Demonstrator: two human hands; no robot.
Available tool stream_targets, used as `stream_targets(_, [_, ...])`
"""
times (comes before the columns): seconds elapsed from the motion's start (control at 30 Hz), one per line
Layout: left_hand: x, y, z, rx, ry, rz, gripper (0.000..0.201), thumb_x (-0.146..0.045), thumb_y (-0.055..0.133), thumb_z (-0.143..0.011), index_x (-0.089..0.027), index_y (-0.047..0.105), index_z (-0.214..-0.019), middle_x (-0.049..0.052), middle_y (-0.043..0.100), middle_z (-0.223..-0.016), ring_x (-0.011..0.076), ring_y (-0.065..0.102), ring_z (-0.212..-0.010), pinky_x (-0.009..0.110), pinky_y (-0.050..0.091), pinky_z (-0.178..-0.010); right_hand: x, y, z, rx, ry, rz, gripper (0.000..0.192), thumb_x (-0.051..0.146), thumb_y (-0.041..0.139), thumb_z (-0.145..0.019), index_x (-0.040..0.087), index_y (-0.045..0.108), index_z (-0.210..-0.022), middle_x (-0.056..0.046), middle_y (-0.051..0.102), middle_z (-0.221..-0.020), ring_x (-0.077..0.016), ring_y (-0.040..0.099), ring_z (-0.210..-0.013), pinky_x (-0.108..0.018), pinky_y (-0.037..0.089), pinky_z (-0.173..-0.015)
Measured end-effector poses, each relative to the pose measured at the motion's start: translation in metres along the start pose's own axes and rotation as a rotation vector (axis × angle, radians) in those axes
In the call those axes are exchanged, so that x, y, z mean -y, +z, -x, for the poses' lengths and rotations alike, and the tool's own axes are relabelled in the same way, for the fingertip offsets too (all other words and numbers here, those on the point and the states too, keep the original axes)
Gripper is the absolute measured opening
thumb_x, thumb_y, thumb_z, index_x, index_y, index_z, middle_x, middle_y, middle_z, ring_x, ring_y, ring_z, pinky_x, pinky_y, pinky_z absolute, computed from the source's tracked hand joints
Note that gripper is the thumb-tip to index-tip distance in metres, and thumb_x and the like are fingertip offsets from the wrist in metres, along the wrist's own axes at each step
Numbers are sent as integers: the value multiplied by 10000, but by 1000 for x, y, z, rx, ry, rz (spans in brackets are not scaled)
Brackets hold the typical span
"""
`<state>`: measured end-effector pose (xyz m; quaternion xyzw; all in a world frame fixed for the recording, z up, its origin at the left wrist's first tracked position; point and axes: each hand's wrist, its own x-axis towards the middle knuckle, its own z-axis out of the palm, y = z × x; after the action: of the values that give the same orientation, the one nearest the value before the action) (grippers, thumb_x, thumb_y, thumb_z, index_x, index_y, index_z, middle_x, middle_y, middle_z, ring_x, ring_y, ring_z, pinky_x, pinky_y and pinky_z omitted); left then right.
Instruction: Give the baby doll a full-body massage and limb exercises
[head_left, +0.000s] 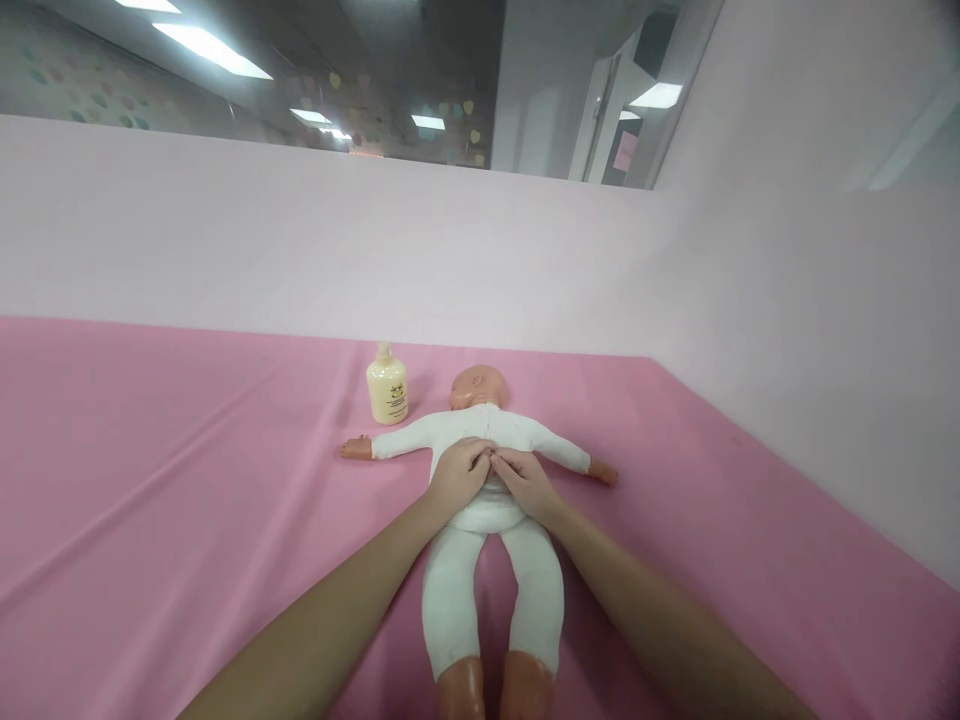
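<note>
Big pink sheet [187,450] is under all. Doll [491,518] lies on it, arms out: set-up looks done. L hand [461,472] & R hand [529,480] rest on its tummy, fingers bent; can't tell if they pinch. Bottle [388,392] stands nearby, w/ no hand on it. Prob. mid-job; can't tell what's left.

Doll [489,516] on cloth [187,480], hands [460,476] atop it, bottle [388,390] left of its head [481,386], wall [315,240] behind

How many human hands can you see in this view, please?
2: the left hand and the right hand, close together on the torso of the white-bodied baby doll. I see no others.
</note>
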<state>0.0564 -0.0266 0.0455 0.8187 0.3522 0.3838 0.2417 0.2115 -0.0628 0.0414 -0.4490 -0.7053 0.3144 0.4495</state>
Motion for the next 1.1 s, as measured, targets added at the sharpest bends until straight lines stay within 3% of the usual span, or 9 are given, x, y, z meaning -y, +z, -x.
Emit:
stream_targets(0.2, [-7,-3,4,23,-48,81,326,-207,362,-918,-216,683,-972,2,733,-938,158,656,-858,279,501,-826,-3,-4,1,-136,-112,201,270,308,425,-939,205,529,-712,-2,541,-688,-155,481,-668,-290,375,-654])
stream_targets(0.33, [-10,-5,6,64,-34,-66,284,-221,357,-930,-218,637,-880,-9,706,-815,154,642,-745,262,468,-718,-2,-6,2,-60,-293,343,211,239,489,-866,222,444,-660,5,498,-659,-161,467,-681,-317,391,-719])
stream_targets(0.43, [-12,-4,7,94,-49,-222,246,-216,354,-933,-220,594,-878,-6,686,-762,164,635,-694,265,427,-653,0,-6,1,1,-346,409,239,203,540,-777,229,356,-628,26,427,-631,-152,416,-649,-315,383,-703])
stream_targets(0.7, [-16,-3,6,131,-68,-452,215,-240,336,-963,-227,548,-929,5,696,-790,192,649,-715,287,380,-634,-2,-4,-2,-28,-301,396,201,173,536,-770,226,387,-647,16,468,-675,-161,451,-693,-322,392,-732])
stream_targets(1.1, [-14,-1,4,22,-20,-486,207,-214,386,-940,-213,539,-800,15,662,-807,201,580,-772,327,378,-729,-4,-3,-3,-70,-269,381,168,124,553,-802,212,454,-697,9,523,-744,-161,481,-735,-326,391,-764])
